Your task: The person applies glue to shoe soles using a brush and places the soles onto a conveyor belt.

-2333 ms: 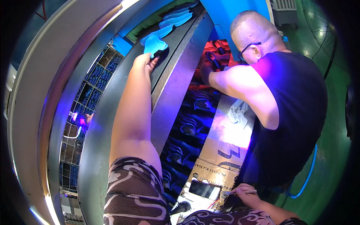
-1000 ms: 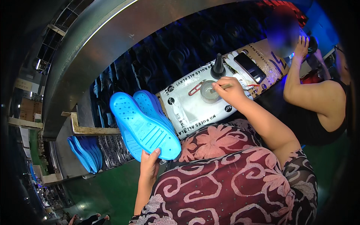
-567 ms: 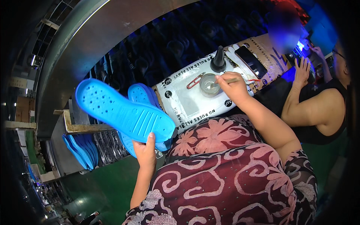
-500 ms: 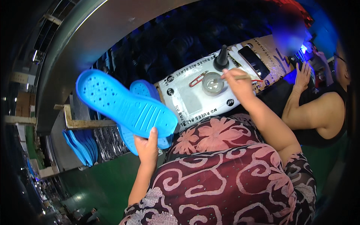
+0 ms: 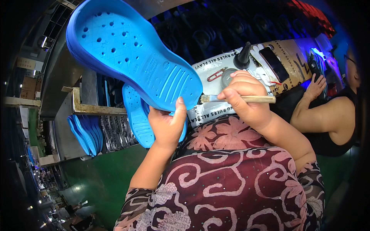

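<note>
My left hand [image 5: 167,123] grips a blue shoe sole [image 5: 135,57] by its narrow end, thumb on top. The sole is tilted, its holed and ribbed inner face toward me. In my right hand [image 5: 246,96] is a brush [image 5: 243,99] with a wooden handle, held between thumb and fingers. Its bristles are close to the narrow end of the sole; whether they touch I cannot tell. Partly hidden behind my right fingers is a small glass jar [image 5: 228,77]. More blue soles [image 5: 140,123] lie below and behind the held one.
A black cone-shaped object [image 5: 243,57], red-handled snips [image 5: 217,74] and a dark phone [image 5: 273,63] rest on the packaging-covered board. Several blue soles [image 5: 83,133] stand at left by a metal frame [image 5: 96,108]. A co-worker's arm [image 5: 320,109] is at right.
The brush has come from the glass jar leftward and down to the sole's narrow end. My left hand has raised the sole closer to the camera and moved it slightly right.
</note>
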`<action>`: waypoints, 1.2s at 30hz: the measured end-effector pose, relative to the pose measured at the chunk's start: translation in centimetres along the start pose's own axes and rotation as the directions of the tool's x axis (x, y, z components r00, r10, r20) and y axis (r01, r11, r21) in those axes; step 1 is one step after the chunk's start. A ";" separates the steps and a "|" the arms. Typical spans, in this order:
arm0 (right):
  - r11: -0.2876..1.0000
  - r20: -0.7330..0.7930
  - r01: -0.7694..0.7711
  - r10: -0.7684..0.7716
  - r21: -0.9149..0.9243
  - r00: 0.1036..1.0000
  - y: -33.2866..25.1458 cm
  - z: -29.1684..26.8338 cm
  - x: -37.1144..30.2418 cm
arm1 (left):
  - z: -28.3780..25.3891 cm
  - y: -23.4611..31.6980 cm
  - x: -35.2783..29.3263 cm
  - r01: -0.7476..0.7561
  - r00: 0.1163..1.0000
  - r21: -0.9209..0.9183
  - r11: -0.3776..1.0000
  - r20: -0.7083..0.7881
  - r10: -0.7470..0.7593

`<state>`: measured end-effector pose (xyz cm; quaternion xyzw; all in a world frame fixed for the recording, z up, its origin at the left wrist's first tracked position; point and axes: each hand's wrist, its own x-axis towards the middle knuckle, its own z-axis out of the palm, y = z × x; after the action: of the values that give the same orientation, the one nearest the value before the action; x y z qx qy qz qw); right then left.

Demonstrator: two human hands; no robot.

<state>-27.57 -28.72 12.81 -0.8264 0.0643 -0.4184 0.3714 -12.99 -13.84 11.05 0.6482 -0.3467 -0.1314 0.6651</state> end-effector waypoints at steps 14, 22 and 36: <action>0.993 -0.008 -0.016 0.015 -0.115 1.000 0.3 0.3 -0.5 | 0.2 -0.7 -0.2 -0.072 0.997 0.053 0.996 -0.017 0.073; 0.981 0.067 0.027 -0.014 -0.191 0.998 0.2 -0.3 -0.3 | 0.1 -1.2 -0.5 -0.133 0.990 0.070 0.989 -0.048 0.136; 0.994 0.034 0.022 -0.018 -0.105 0.999 0.2 0.7 -0.5 | 0.0 -2.0 -0.9 -0.243 0.969 0.174 0.954 0.088 0.230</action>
<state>-27.33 -28.23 12.06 -0.8523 0.0718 -0.4044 0.3240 -13.11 -13.50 8.85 0.6559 -0.4545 -0.0399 0.6014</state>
